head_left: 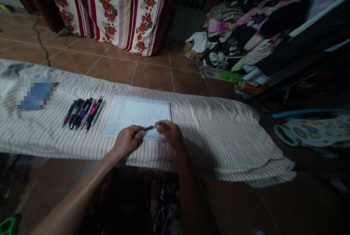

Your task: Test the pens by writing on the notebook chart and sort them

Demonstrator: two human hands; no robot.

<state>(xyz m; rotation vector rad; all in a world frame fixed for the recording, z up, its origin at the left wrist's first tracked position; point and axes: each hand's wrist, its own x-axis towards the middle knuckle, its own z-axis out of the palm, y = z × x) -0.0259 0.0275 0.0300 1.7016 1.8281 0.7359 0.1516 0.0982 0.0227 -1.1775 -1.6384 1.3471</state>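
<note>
My left hand [129, 140] is closed around one end of a dark pen [148, 128], holding it over the lower part of a spiral notebook [136, 109]. The fingers of my right hand [170, 133] pinch at the pen's other, silvery end; whether a small separate part is in them is too small to tell. The open notebook page has fine marks, with its spiral along the right edge. To the left of the notebook, several pens [83, 113] lie side by side in a row.
A striped cloth [218, 133] covers the long low surface under the notebook. A blurred-out blue item [38, 96] lies at its left. Beyond are a floral curtain [115, 9], a tiled floor [153, 69] and heaped clothes [246, 27]. A patterned white item [314, 131] stands at the right.
</note>
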